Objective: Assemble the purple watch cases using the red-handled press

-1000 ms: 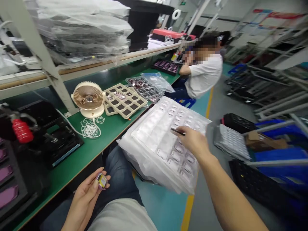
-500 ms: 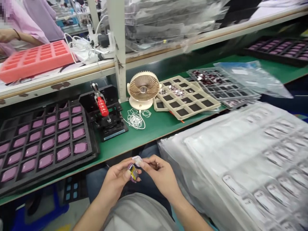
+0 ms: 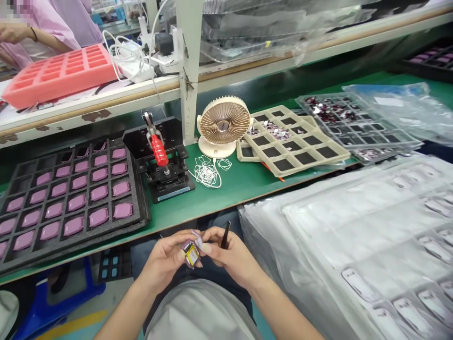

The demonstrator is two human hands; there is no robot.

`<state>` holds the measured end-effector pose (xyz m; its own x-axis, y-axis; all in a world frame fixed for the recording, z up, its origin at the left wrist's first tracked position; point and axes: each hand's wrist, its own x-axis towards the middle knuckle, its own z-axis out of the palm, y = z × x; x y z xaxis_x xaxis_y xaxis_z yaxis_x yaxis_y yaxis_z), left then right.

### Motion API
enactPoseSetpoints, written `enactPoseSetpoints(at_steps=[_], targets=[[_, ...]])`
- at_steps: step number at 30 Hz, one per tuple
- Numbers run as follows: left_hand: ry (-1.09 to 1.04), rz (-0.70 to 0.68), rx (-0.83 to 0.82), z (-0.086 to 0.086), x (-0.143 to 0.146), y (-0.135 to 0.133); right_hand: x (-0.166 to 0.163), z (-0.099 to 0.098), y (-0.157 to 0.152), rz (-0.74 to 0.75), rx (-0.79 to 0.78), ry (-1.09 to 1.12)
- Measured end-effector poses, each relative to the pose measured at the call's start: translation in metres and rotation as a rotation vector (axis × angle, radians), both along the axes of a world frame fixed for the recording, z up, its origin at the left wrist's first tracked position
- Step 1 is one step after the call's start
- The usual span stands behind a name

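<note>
In the head view, my left hand (image 3: 166, 259) is closed around a small purple watch case (image 3: 191, 255), held low in front of my lap. The case is open, and a yellow-edged battery shows inside it. My right hand (image 3: 228, 254) pinches a small, pale purple cover-like piece (image 3: 198, 242) at the case's upper right edge. Black tweezers (image 3: 225, 234) stick up from between the fingers of the same hand. Whether the cover piece is joined to the case I cannot tell.
A black foam tray (image 3: 106, 231) of purple watch cases lies left, beside a red-handled clamp fixture (image 3: 159, 150). Behind are a small fan (image 3: 224, 123), beige compartment tray (image 3: 300, 165) and clear tray (image 3: 354, 127). Stacked plastic-wrapped sheets (image 3: 318, 226) stand right. A co-worker's arm (image 3: 49, 40) shows top left.
The view has shifted, so the bench things sit further right. The watch case is turned to show more of its battery. The tweezers now stand out from my right hand.
</note>
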<state>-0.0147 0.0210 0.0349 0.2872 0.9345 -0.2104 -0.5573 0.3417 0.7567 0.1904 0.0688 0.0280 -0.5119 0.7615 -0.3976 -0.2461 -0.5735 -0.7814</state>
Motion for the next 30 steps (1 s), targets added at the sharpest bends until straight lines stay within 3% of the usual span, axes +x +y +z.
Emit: enactPoseSetpoints(at_steps=[6,9,12,15,20,30], targets=[[-0.026,-0.01,0.004,-0.001,-0.005,-0.001,-0.007,0.004,-0.003,-0.035,0.142,0.006],[0.055,0.081,0.043,0.003,-0.006,-0.001,-0.007,0.014,-0.008,-0.171,0.464,-0.179],[0.175,0.194,0.115,0.005,-0.006,-0.001,-0.006,0.026,-0.013,-0.213,0.836,-0.353],[0.234,0.21,0.146,0.003,-0.006,-0.002,-0.008,0.031,-0.015,-0.211,1.042,-0.359],[0.258,0.215,0.166,0.001,-0.008,-0.007,-0.012,0.027,-0.015,-0.2,1.151,-0.362],[0.286,0.213,0.204,-0.001,-0.012,-0.009,-0.011,0.024,-0.016,-0.18,1.215,-0.446]])
